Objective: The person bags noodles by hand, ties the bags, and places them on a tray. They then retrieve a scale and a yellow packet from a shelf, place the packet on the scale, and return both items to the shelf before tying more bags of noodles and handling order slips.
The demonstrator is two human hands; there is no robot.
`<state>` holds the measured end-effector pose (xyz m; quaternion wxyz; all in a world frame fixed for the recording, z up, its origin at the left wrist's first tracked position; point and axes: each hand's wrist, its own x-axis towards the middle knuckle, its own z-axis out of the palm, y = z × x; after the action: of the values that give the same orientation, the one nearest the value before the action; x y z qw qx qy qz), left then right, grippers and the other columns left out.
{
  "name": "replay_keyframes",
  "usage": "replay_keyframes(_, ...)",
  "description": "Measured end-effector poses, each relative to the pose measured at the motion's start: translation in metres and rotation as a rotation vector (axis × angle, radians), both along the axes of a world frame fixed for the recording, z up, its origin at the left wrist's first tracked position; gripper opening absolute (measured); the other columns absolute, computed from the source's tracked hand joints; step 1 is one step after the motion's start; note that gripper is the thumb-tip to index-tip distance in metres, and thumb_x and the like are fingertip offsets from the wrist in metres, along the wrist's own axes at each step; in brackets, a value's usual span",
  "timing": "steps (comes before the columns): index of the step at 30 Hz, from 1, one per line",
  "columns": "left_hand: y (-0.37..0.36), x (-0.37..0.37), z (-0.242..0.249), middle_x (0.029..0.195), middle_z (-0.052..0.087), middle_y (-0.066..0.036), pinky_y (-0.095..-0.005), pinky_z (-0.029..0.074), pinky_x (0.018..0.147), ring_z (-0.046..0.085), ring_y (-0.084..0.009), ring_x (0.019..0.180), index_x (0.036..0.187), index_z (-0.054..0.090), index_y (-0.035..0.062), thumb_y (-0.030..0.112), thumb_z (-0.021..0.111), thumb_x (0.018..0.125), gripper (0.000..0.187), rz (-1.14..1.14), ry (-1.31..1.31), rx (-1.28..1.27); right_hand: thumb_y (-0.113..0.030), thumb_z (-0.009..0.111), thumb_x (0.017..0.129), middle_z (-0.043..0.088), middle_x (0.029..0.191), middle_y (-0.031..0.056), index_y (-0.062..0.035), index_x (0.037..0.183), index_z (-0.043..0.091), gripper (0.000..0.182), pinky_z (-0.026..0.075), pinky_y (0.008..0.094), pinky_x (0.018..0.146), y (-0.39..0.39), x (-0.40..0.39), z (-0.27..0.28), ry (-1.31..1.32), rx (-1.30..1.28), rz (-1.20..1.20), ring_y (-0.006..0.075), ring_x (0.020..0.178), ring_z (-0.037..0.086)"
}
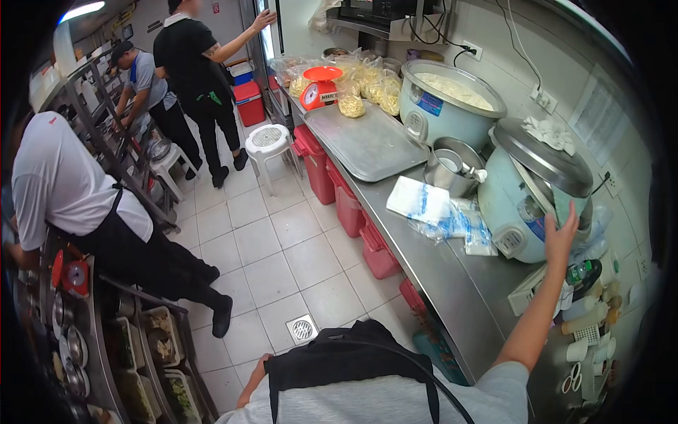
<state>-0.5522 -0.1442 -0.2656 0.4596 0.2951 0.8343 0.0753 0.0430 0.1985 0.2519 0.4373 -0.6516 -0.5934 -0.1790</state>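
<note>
Closest in, the person's grey shirt and black apron straps [353, 353] fill the lower edge. The left arm [248, 385] bends back at the hip, its hand hidden, so its fingers cannot be told. Along the long steel counter [452, 283] lie clear plastic bags [452, 222]. The closed pale-blue rice cooker with a steel lid [519, 205] stands further right. The right hand [560, 237] reaches to its side, fingers spread, holding nothing; whether it touches is unclear. It looks like an approach; gripping would need the fingers to close.
</note>
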Motion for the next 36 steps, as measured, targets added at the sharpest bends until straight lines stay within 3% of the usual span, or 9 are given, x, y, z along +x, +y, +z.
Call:
replay_keyframes(5,0.088,-0.006,0.017,0.092,0.056,-0.026,-0.0383,0.043,0.078,0.054,-0.0362,0.089,0.094,0.055,-0.0063,0.031,0.053,0.068,0.045,0.010,-0.041,0.066,-0.028,0.056,0.076,0.036,0.122,0.0220,-0.0023,0.123,0.032,0.059,0.027,0.0353,0.095,0.111,0.021,0.064,0.005,0.064,-0.021,0.0331,0.114,0.034)
replay_keyframes(10,0.172,-0.031,0.028,0.091,0.056,-0.025,-0.0382,0.043,0.077,0.054,-0.0360,0.089,0.094,0.054,-0.0060,0.031,0.053,0.069,0.045,0.063,-0.012,0.058,-0.041,0.058,0.071,0.039,0.120,0.0245,-0.0025,0.123,0.033,0.069,0.028,0.0369,0.094,0.239,0.101,0.078,-0.032,0.080,-0.214,0.0351,0.112,0.037)
replay_keyframes(15,0.249,-0.063,0.044,0.090,0.057,-0.025,-0.0382,0.043,0.077,0.054,-0.0358,0.088,0.095,0.054,-0.0057,0.030,0.053,0.069,0.045,0.163,0.018,0.091,-0.044,0.058,0.066,0.045,0.116,0.0212,-0.0079,0.129,0.021,0.081,0.034,0.0384,0.090,0.324,0.141,0.064,-0.021,-0.517,-0.675,0.0351,0.108,0.042)
replay_keyframes(18,0.302,-0.080,0.048,0.089,0.057,-0.025,-0.0381,0.043,0.077,0.054,-0.0356,0.088,0.095,0.054,-0.0056,0.030,0.054,0.069,0.044,0.216,0.037,0.144,-0.035,0.055,0.068,0.048,0.113,0.0195,-0.0096,0.127,0.023,0.072,0.037,0.0395,0.086,0.309,0.046,0.097,-0.017,-0.635,-0.872,0.0342,0.105,0.046)
replay_keyframes(21,0.355,-0.096,0.004,0.093,0.056,-0.023,-0.0364,0.043,0.079,0.054,-0.0335,0.091,0.093,0.055,-0.0043,0.032,0.054,0.069,0.044,0.224,0.023,0.229,-0.030,0.054,0.069,0.050,0.110,0.0184,-0.0097,0.124,0.027,0.065,0.039,0.0406,0.084,0.327,0.065,0.089,-0.034,-0.580,-0.859,0.0337,0.102,0.048)
replay_keyframes(23,0.398,-0.098,0.011,0.099,0.054,-0.023,-0.0366,0.042,0.081,0.052,-0.0330,0.094,0.094,0.055,-0.0041,0.034,0.053,0.069,0.045,0.049,-0.016,0.108,-0.028,0.054,0.067,0.051,0.107,0.0213,-0.0077,0.122,0.029,0.063,0.039,0.0401,0.083,0.324,0.058,0.086,-0.045,-0.532,-0.855,0.0352,0.100,0.049)
replay_keyframes(24,0.425,-0.104,0.016,0.102,0.053,-0.022,-0.0366,0.041,0.083,0.051,-0.0328,0.097,0.098,0.054,-0.0037,0.035,0.053,0.069,0.048,-0.305,0.001,-0.077,-0.027,0.054,0.066,0.051,0.106,0.0228,-0.0067,0.121,0.030,0.063,0.039,0.0398,0.082,0.320,0.056,0.087,-0.046,-0.506,-0.854,0.0360,0.099,0.049)
replay_keyframes(33,0.608,-0.097,0.093,0.107,0.051,-0.023,-0.0357,0.038,0.088,0.047,-0.0330,0.103,0.105,0.050,-0.0036,0.034,0.051,0.072,0.050,-0.476,0.013,0.087,-0.022,0.053,0.068,0.050,0.104,0.0253,-0.0058,0.122,0.029,0.061,0.038,0.0393,0.082,0.248,0.056,0.092,-0.092,-0.240,-0.741,0.0383,0.097,0.049)
replay_keyframes(36,0.670,-0.135,0.080,0.106,0.051,-0.023,-0.0356,0.038,0.088,0.048,-0.0335,0.102,0.105,0.050,-0.0040,0.033,0.051,0.072,0.050,-0.660,0.086,-0.005,-0.013,0.051,0.067,0.051,0.103,0.0241,-0.0028,0.119,0.033,0.056,0.036,0.0344,0.085,0.237,-0.026,0.113,-0.069,-0.168,-0.563,0.0338,0.098,0.050)
